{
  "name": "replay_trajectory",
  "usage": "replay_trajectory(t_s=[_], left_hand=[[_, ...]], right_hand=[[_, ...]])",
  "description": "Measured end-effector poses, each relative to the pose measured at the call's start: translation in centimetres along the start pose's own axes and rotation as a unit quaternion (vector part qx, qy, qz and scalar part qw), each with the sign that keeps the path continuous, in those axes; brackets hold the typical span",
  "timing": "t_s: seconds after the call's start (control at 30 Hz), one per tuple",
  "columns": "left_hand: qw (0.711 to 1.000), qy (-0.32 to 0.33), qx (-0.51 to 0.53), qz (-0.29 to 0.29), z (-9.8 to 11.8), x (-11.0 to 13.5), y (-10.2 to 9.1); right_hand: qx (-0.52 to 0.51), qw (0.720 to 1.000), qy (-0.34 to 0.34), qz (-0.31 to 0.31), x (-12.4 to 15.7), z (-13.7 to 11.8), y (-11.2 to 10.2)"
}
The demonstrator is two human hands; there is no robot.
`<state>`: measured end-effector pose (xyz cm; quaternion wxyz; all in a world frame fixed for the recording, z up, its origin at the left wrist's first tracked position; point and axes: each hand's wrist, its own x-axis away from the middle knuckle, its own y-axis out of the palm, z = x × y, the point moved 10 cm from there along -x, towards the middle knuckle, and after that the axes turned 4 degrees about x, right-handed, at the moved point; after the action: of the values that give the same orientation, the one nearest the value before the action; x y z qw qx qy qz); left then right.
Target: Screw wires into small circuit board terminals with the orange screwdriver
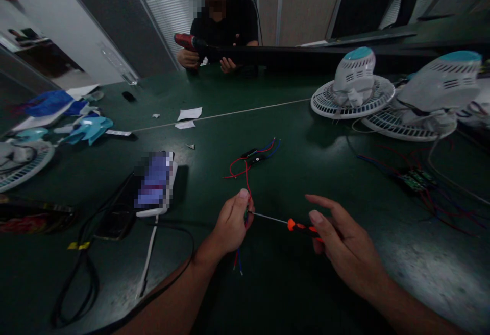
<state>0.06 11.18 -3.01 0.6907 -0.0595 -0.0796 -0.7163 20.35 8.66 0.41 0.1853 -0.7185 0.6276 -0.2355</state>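
My left hand (230,225) is closed around a small circuit board (246,214), mostly hidden by the fingers. A red wire (247,176) comes out above that hand, and red and blue wire ends (238,262) hang below it. The screwdriver (300,226), with an orange and black handle, points left, its shaft tip at the board. My right hand (346,248) has the handle's end between thumb and lower fingers, with the index finger stretched out. Just beyond my left hand lie two small dark modules (255,160) with red and blue leads.
Fan heads with white grilles (352,92) stand at the right, near wired green boards (417,177). A phone on a white stand (155,184) and black cables (90,273) lie left. Light-blue fan blades (90,129) are farther back. Across the table, a person holds a red drill (186,41).
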Motion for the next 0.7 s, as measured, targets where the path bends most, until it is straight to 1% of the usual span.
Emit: replay_trajectory(t_s=[0.1, 0.17, 0.37, 0.5, 0.7], left_hand=[[1.000, 0.001, -0.007, -0.003, 0.02, 0.03, 0.08], [1.000, 0.004, -0.006, -0.005, 0.15, 0.08, 0.17], [1.000, 0.004, -0.011, -0.007, 0.60, 0.11, 0.37], [1.000, -0.001, 0.008, -0.004, 0.50, 0.12, 0.33], [1.000, 0.003, 0.007, -0.004, 0.42, 0.08, 0.29]], right_hand=[[-0.003, 0.999, -0.033, 0.019, 0.05, -0.59, -0.26], [-0.009, 0.999, -0.042, 0.032, 0.16, -0.67, -0.42], [-0.014, 0.998, -0.046, 0.037, 0.17, -0.50, -0.37], [-0.018, 0.998, -0.040, 0.038, 0.19, -0.40, -0.43], [-0.012, 0.997, -0.055, 0.051, 0.17, -0.94, -0.75]])
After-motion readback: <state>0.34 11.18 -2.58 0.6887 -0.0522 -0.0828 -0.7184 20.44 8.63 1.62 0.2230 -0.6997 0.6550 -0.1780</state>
